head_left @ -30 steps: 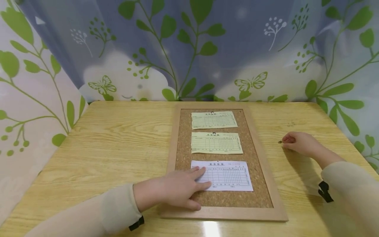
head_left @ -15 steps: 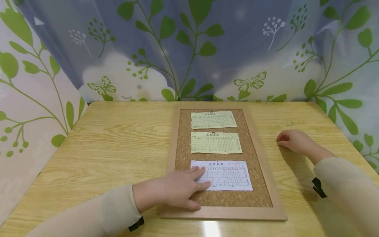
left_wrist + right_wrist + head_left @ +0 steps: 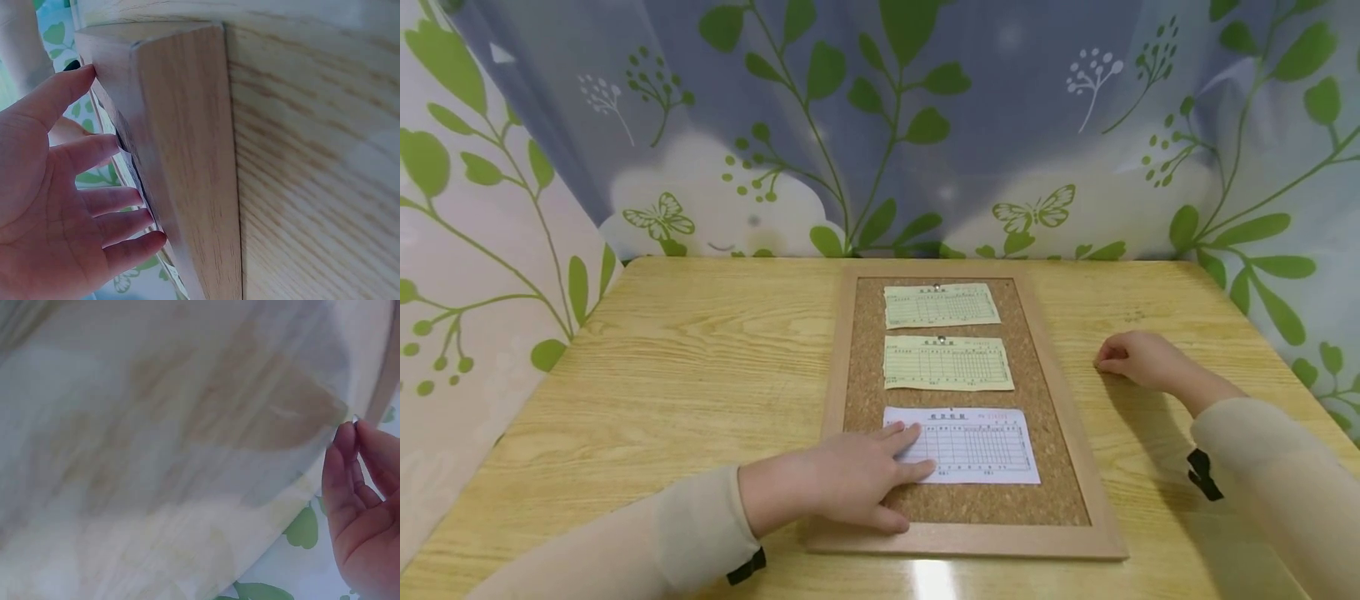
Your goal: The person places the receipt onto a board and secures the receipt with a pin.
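Observation:
My left hand [image 3: 850, 482] lies with spread fingers on the left part of a white printed slip [image 3: 973, 450], its thumb on the board's wooden frame. The left wrist view shows the fingers [image 3: 128, 250] stretched over the edge of the corkboard [image 3: 181, 137]. To the right of the board, my right hand [image 3: 1150, 362] is close over the table, thumb and index finger pinched together. A tiny shiny thumbtack [image 3: 355, 417] peeks out between these fingertips in the right wrist view, mostly hidden. Two yellow-green slips [image 3: 942, 306] hang higher on the cork, each with a metal tack [image 3: 942, 339] at its top.
The corkboard's wooden frame [image 3: 966, 542] lies flat on a wood-grain table [image 3: 685, 358]. Beyond my right hand, a small group of tiny clear or pale things [image 3: 1133, 316] sits on the tabletop. A leaf-patterned curtain [image 3: 880, 125] borders the table's back and sides.
My right hand has shifted slightly left toward the board; the small tack seen at its fingertips on the table is now pinched between them. The left hand has stayed in place.

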Available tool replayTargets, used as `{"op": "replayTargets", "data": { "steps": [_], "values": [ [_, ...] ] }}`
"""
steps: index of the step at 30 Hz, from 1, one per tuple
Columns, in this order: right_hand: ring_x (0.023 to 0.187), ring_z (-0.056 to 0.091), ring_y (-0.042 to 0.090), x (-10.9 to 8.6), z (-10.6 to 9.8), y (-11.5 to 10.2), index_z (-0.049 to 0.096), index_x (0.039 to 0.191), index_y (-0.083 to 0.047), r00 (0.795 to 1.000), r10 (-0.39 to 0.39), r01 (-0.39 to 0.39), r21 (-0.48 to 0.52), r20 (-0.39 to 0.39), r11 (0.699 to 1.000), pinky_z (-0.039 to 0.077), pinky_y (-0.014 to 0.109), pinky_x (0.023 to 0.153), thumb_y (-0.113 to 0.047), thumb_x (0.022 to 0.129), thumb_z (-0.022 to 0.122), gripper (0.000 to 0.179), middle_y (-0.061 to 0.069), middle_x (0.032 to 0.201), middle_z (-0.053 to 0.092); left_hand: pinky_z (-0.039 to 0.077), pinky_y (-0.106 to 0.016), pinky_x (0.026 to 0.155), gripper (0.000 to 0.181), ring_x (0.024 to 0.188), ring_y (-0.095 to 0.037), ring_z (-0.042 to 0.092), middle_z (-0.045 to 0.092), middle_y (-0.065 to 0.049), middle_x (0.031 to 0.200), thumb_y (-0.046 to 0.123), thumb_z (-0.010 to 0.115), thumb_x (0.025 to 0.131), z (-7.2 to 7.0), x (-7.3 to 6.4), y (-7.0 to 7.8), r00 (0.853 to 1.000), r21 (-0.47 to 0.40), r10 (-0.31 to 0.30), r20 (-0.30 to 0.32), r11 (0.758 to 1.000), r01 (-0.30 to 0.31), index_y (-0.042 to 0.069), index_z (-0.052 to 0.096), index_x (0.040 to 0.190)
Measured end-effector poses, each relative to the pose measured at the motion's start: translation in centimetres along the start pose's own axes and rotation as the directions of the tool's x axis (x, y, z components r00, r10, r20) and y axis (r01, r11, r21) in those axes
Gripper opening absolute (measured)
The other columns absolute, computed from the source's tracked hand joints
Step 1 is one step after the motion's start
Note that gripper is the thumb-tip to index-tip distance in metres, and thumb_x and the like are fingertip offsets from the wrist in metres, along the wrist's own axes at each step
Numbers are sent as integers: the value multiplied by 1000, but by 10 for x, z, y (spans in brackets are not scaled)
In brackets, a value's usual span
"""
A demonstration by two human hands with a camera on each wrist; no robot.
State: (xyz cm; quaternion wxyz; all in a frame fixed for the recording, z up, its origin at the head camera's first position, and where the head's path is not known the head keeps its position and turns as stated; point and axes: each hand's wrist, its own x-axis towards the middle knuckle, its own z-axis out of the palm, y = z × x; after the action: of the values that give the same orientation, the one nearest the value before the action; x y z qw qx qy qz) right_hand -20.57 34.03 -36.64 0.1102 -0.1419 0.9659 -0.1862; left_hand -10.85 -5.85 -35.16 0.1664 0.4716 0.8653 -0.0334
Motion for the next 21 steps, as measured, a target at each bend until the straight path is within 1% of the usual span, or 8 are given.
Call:
{"op": "replayTargets", "data": {
  "steps": [2, 3, 6, 8, 11, 14, 16, 21],
  "values": [
    [64, 50, 13, -1, -1, -2, 62, 88, 3, 999, 25, -28, 100, 36, 995, 44, 31, 59, -9, 93, 57, 14, 0, 72, 58, 33, -39, 103, 67, 135, -30, 28, 22, -15, 151, 58, 52, 87, 0, 0, 0, 1000, 0, 4, 1, 1000, -4, 26, 38, 143],
    [65, 51, 12, -1, -2, -4, 61, 91, 4, 998, 39, -47, 160, 52, 986, 45, 29, 59, -11, 94, 56, 16, 1, 73, 58, 34, -39, 103, 67, 135, -30, 28, 22, -15, 151, 58, 52, 87, 0, 0, 0, 1000, 0, 5, 1, 1000, -5, 26, 38, 143],
    [72, 55, 12, 0, -4, -10, 58, 100, 8, 992, 60, -93, 332, 106, 939, 50, 28, 66, -14, 96, 53, 23, 4, 80, 59, 33, -39, 103, 67, 135, -30, 27, 22, -15, 151, 57, 52, 87, 0, -1, 0, 1000, -1, 3, 9, 1000, -3, 25, 37, 144],
    [76, 56, 12, -1, -7, -14, 56, 105, 10, 987, 70, -125, 413, 145, 902, 51, 29, 72, -17, 96, 52, 28, 6, 85, 59, 32, -39, 104, 67, 136, -30, 27, 21, -15, 151, 57, 52, 88, -1, -1, 0, 1000, -4, 0, 16, 1000, 0, 25, 37, 144],
    [80, 56, 12, -1, -9, -19, 53, 109, 11, 979, 68, -156, 485, 195, 861, 50, 30, 76, -17, 97, 51, 31, 8, 89, 58, 31, -39, 105, 67, 136, -30, 26, 21, -15, 151, 57, 53, 87, -2, -1, 1, 1000, -8, -2, 23, 1000, 2, 25, 37, 144],
    [80, 55, 11, -1, -10, -22, 50, 111, 12, 975, 62, -169, 528, 215, 832, 50, 30, 77, -16, 98, 49, 31, 8, 90, 57, 32, -39, 104, 67, 136, -30, 26, 21, -15, 151, 57, 53, 87, -3, -1, 1, 1000, -10, -3, 20, 1000, 3, 26, 37, 144],
    [78, 55, 10, 0, -10, -24, 50, 110, 13, 974, 54, -169, 549, 220, 818, 50, 28, 75, -15, 98, 48, 31, 7, 88, 56, 32, -39, 104, 66, 136, -30, 26, 21, -15, 151, 57, 53, 88, -3, 0, 1, 1000, -9, -3, 18, 1000, 3, 26, 37, 144],
    [69, 50, 10, 1, -9, -30, 50, 109, 11, 965, 43, -193, 593, 257, 782, 47, 26, 64, -16, 98, 50, 29, 4, 80, 55, 33, -39, 104, 66, 136, -29, 26, 22, -14, 151, 57, 53, 87, -3, 0, 1, 1000, -17, -11, 22, 1000, 11, 26, 37, 144]
  ]
}}
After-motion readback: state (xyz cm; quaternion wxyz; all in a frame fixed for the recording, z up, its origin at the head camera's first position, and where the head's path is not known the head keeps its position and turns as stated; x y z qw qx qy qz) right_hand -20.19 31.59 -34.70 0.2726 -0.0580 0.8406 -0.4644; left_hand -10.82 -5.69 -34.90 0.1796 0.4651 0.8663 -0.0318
